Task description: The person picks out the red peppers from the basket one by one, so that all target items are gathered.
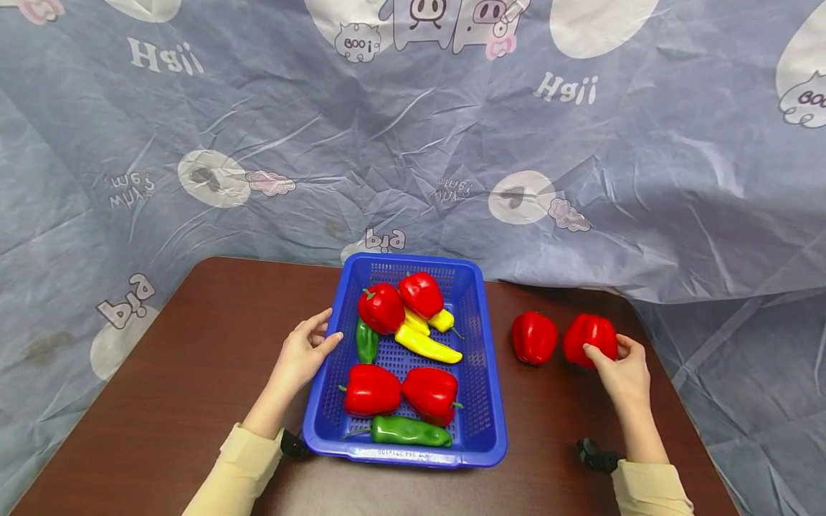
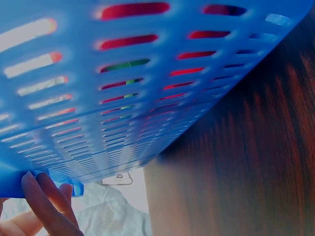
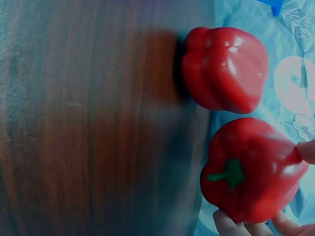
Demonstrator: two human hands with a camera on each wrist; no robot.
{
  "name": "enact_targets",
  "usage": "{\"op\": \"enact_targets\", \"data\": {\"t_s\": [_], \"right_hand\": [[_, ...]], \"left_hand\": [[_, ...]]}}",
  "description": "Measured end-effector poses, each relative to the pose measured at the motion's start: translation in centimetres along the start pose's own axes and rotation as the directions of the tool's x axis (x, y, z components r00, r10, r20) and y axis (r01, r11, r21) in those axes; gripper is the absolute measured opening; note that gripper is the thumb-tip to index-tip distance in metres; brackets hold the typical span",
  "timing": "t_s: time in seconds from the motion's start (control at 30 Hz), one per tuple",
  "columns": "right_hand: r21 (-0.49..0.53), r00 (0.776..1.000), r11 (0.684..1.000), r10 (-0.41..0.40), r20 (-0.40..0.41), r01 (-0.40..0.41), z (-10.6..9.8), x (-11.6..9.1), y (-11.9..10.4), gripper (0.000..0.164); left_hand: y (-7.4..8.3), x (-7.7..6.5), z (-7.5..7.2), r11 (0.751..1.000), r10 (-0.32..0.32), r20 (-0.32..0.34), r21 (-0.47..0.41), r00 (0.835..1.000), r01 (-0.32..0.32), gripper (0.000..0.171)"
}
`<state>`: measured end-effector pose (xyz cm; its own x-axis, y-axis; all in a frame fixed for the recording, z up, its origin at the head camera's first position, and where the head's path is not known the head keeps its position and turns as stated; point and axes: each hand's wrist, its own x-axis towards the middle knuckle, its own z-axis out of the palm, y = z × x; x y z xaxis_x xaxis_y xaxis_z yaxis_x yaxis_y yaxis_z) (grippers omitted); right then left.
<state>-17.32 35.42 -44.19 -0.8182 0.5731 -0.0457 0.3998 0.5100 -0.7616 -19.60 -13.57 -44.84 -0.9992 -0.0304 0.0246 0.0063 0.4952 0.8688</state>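
My right hand (image 1: 624,373) grips a red bell pepper (image 1: 590,340), thumb on one side and fingers on the other. In the right wrist view this bell pepper (image 3: 253,169) shows its green stem. Close beside it sits another red bell pepper (image 1: 534,337) on the table. At the left side of a blue plastic basket (image 1: 490,401), my left hand (image 1: 303,351) touches the rim with loosely extended fingers. In the left wrist view the fingers (image 2: 44,201) lie at the basket's rim, with the slotted wall above them.
Inside the basket lie several red bell peppers (image 1: 372,390), yellow peppers (image 1: 427,345), and green peppers (image 1: 411,431). The basket stands on a dark brown table (image 1: 193,373). A printed grey-blue cloth (image 1: 361,143) hangs behind the table and down its sides.
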Motion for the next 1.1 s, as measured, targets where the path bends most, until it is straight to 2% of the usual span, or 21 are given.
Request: {"op": "enact_targets", "data": {"t_s": [0.43,0.77,1.1], "right_hand": [[-0.049,1.000,0.998,-0.025,0.000,0.025,0.9,0.2,0.8,0.072],[-0.094,0.998,0.994,-0.061,-0.014,0.059,1.9,0.1,0.7,0.072],[-0.118,0.999,0.992,-0.051,0.012,0.052,2.3,0.2,0.6,0.077]], "left_hand": [[-0.1,0.1,0.0,1.000,-0.011,0.000,-0.011,1.000,0.011,0.056],[-0.3,0.1,0.2,0.999,0.018,-0.021,-0.030,1.000,-0.019,0.055],[-0.3,0.1,0.2,1.000,0.017,-0.022,-0.022,1.000,-0.017,0.055]]}}
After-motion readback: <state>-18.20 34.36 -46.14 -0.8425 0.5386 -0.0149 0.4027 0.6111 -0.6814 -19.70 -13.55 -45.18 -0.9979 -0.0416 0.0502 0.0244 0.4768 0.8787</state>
